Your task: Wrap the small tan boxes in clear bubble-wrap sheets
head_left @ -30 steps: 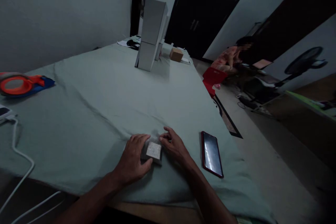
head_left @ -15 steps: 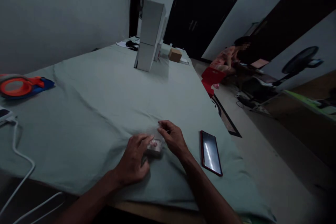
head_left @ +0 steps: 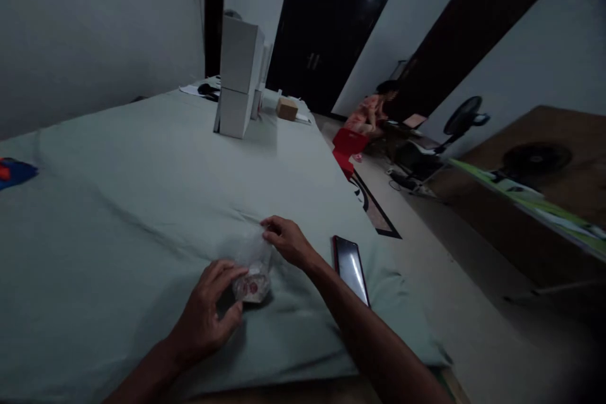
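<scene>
From my end I see a table (head_left: 156,183) under a pale green cloth, creased to the left of the hands and rucked beneath them. A phone (head_left: 351,268) lies on it just right of my right hand (head_left: 288,241), and something blue and orange (head_left: 16,172) sits far off to the left. Past the right forearm, the room is dim: a person (head_left: 364,115) sits by a red chair (head_left: 350,142), with a fan (head_left: 464,115) nearer. Dark doors (head_left: 322,25) stand well beyond the hands.

Between my hands, on the cloth, is a small pale block (head_left: 252,288) with reddish marks, too blurred for me to read. My left hand (head_left: 208,306) is spread in a loose C at its left side, fingertips at its edge; how firmly they touch, I can't tell. My right hand pinches the far end of a clear bag (head_left: 253,254).

The block looks to be inside this bag, at the end nearer me. Ahead of both hands stand tall white boxes (head_left: 235,76), with a brown box (head_left: 286,109) to their right; I can't see into either.
</scene>
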Tool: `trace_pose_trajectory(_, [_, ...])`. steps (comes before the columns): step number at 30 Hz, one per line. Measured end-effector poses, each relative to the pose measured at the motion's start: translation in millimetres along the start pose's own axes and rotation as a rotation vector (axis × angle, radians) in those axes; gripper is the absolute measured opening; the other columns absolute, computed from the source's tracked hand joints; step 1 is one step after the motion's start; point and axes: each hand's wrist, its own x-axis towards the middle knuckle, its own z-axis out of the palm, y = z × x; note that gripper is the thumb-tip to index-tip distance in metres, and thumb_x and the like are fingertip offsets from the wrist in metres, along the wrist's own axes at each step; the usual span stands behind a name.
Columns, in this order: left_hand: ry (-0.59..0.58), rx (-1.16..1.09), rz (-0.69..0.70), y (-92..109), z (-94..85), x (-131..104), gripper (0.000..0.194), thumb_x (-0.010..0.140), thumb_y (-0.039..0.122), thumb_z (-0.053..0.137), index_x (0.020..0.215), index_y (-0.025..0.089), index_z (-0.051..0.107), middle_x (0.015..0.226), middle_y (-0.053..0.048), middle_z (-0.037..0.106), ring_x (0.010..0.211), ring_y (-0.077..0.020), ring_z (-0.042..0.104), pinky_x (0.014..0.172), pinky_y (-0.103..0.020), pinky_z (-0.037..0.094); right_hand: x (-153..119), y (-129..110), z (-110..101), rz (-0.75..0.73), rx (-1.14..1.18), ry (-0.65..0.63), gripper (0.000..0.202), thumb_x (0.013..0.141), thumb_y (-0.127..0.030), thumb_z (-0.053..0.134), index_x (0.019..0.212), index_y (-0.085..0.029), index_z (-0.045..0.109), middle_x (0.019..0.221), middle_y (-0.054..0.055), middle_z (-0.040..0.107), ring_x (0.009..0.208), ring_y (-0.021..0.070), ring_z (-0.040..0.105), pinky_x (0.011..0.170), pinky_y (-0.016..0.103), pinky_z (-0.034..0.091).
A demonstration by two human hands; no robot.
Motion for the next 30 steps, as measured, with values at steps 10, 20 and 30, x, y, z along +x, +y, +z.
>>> trace_pose_trajectory(10, [0.044, -0.128, -0.02, 8, -7.5, 7, 0.025, 0.073, 0.017, 0.052, 0.096, 0.019, 0.062, 0.096, -0.008, 0.06, 0.094, -0.0233, 0.058, 0.082, -0.039, 0.05, 30, 13, 5, 0.021, 0.039, 0.201, 0.027, 0.076, -0.024, 0.054, 0.099, -0.015, 0.066, 0.085, 0.005, 0.067, 0.075, 0.017, 0.059, 0.075, 0.033, 0.046])
trace_pose_trajectory(20, [0.01, 0.085, -0.196, 34, -31.4, 15, 0.032, 0.079, 0.014, 0.048, 0.107, 0.023, 0.06, 0.109, -0.007, 0.061, 0.101, -0.0234, 0.058, 0.08, -0.037, 0.054, -35, -1, 3, 0.016, -0.043, 0.253, 0.028, 0.079, -0.041, 0.059, 0.094, -0.017, 0.062, 0.086, 0.006, 0.065, 0.072, 0.0179, 0.059, 0.071, 0.033, 0.049])
trace_pose_trajectory(30, [-0.042, 0.271, -0.301, 4, -12.5, 54, 0.046, 0.081, 0.02, 0.051, 0.127, 0.017, 0.047, 0.123, -0.013, 0.06, 0.106, -0.0242, 0.06, 0.092, -0.039, 0.047, -37, -16, 30, 0.051, -0.511, 0.166, 0.055, 0.08, -0.023, 0.059, 0.133, -0.014, 0.045, 0.102, 0.015, 0.067, 0.093, 0.0279, 0.063, 0.078, 0.036, 0.047])
